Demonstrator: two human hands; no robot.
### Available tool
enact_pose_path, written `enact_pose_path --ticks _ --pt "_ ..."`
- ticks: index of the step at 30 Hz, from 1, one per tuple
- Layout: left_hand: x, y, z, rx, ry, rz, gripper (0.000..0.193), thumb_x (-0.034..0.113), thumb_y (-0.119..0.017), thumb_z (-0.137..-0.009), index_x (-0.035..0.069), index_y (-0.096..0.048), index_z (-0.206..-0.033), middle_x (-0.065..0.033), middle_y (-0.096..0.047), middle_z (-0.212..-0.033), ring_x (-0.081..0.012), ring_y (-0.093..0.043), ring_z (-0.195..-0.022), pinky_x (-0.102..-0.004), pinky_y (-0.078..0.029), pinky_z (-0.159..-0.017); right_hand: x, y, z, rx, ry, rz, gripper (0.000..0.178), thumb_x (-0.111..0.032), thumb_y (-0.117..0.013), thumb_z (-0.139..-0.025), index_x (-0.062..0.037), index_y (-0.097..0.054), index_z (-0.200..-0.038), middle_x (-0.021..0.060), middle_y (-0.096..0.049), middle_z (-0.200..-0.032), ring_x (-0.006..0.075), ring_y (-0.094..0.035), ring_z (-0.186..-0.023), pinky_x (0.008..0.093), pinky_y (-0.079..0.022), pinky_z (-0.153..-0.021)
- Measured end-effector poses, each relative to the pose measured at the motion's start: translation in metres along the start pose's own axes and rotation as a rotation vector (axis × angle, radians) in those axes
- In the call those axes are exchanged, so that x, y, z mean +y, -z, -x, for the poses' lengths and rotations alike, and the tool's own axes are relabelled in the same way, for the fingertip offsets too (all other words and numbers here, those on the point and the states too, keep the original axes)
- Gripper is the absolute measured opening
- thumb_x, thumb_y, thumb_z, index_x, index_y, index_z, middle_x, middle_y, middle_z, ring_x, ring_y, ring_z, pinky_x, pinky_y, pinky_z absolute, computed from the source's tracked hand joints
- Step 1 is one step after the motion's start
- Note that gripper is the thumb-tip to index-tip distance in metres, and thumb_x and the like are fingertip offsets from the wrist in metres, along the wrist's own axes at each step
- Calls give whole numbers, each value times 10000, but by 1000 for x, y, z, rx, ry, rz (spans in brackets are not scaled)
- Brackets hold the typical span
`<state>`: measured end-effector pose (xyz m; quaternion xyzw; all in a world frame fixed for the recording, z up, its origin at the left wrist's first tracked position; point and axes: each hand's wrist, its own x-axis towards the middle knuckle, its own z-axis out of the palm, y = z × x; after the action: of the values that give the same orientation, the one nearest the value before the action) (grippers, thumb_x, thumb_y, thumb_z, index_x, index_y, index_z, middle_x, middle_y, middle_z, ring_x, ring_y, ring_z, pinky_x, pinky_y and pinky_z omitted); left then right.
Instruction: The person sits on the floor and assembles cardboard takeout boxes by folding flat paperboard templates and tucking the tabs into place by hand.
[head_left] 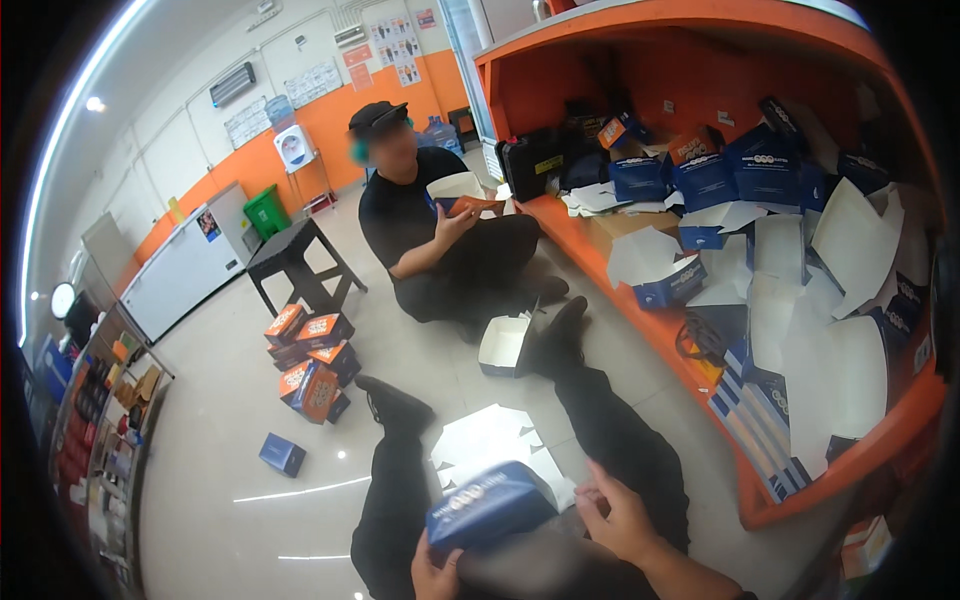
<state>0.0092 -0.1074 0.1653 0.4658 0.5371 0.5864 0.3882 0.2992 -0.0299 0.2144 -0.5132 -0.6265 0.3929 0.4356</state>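
Note:
A blue cardboard food box with white print, blurred a little, is held low in front of me. My left hand grips its near left end, thumb on the side. At its right end a white inner flap sticks out. Beside that flap is my right hand, fingers apart and slightly bent; whether a fingertip touches the flap I cannot tell. Under the box, between my legs, lies a flat white carton blank. An open white-lined box stands on the floor by my right shoe.
Stacked orange-and-blue boxes stand left, with a single blue box nearer. Across from me a person sits holding an open box. At right, an orange counter holds many loose boxes and flat blanks. A dark stool stands behind the stack.

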Motion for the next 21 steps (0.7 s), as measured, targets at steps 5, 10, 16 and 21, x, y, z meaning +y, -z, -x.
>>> enact_pose_path --ticks 5,10,16,21 --pt "-20 -6 -16 157 129 353 543 151 -666 -959 -35 -409 -1400 -150 -549 -1351 -241 -559 -1220 -384 -411 -1070 -54 -3 -50 149 808 134 796 40 -695 -816 27 -321 -1518 71 -658 -819 231 -616 -675 338 -485 -649" --pt "2 -13 -19 127 31 575 674 305 -708 -942 -21 -375 -1429 -155 -541 -1366 -302 -564 -1231 -462 -435 -1064 -66 -9 -59 -2 586 120 604 -16 -682 -866 53 -467 -1426 122 -668 -931 235 -639 -779 339 -516 -706" --pt "3 -10 -18 69 -23 624 632 281 -675 -960 14 -370 -1445 -135 -550 -1381 -309 -559 -1256 -486 -433 -1079 -41 -38 -79 -165 31 -279 446 -168 -626 -976 56 -535 -1350 169 -627 -1228 216 -656 -973 316 -538 -821" --pt "-9 -6 -20 35 -21 603 654 294 -680 -955 29 -358 -1459 -132 -531 -1411 -317 -530 -1296 -507 -405 -1103 -33 -62 -101 -119 -14 -439 468 -212 -621 -1003 36 -503 -1382 171 -550 -1344 213 -617 -1107 325 -533 -903"
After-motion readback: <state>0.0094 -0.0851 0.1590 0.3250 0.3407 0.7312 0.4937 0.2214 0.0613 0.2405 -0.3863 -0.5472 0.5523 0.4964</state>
